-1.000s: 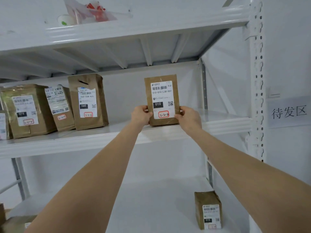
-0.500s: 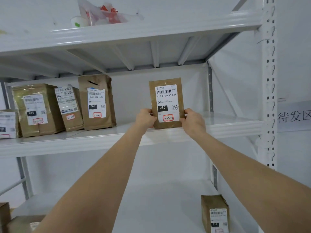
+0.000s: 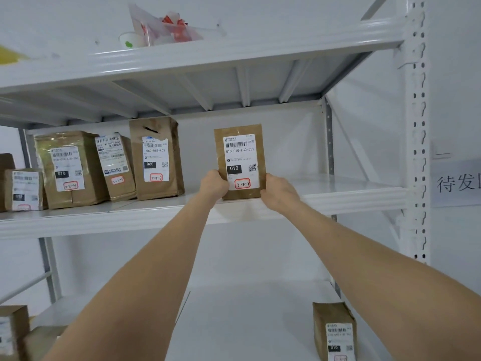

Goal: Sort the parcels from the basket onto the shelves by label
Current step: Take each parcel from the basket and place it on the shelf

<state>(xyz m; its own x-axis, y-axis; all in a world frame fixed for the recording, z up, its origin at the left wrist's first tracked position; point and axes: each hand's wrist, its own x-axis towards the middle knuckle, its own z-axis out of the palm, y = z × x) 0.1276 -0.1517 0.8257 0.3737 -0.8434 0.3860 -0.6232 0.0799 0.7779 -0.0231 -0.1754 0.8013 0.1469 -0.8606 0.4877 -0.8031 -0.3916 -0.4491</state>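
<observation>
Now: placing step. Left hand (image 3: 213, 185) and right hand (image 3: 279, 191) each pinch a lower side edge of one brown parcel (image 3: 240, 162), thumbs on its front, the hands apart by the parcel's width. The parcel is upright with the label facing out; red-boxed mark reads 3-2-8. Its base seems to sit on the middle shelf (image 3: 351, 196) near the front lip, though the hands partly hide the contact. Basket not in view.

Doing it well, as I judge:
- Push the base back from the lip before letting go.
- Keep it square, label forward.
- Release both sides together so the slim parcel does not tip.
- The row left of the left hand runs 3-2-4, 3-2-5, 3-2-6, so the gap beside that hand looks right for a missing 3-2-7.

Count:
- **Hands:** two, both on the parcel.
- **Left of the left hand:** 3-2-6 parcel (image 3: 156, 160), 3-2-5 parcel (image 3: 117, 168), 3-2-4 parcel (image 3: 67, 170) and a small parcel (image 3: 23, 190), four in all, five with the held one. A darker shape behind the small one may be a sixth; cannot tell.
- **Below the right forearm:** one lone parcel (image 3: 334, 332).
- **Below the left forearm:** two cropped parcels (image 3: 14, 329).
- **Above the hands:** one plastic bag (image 3: 166, 27), one cup (image 3: 128, 40).
</observation>
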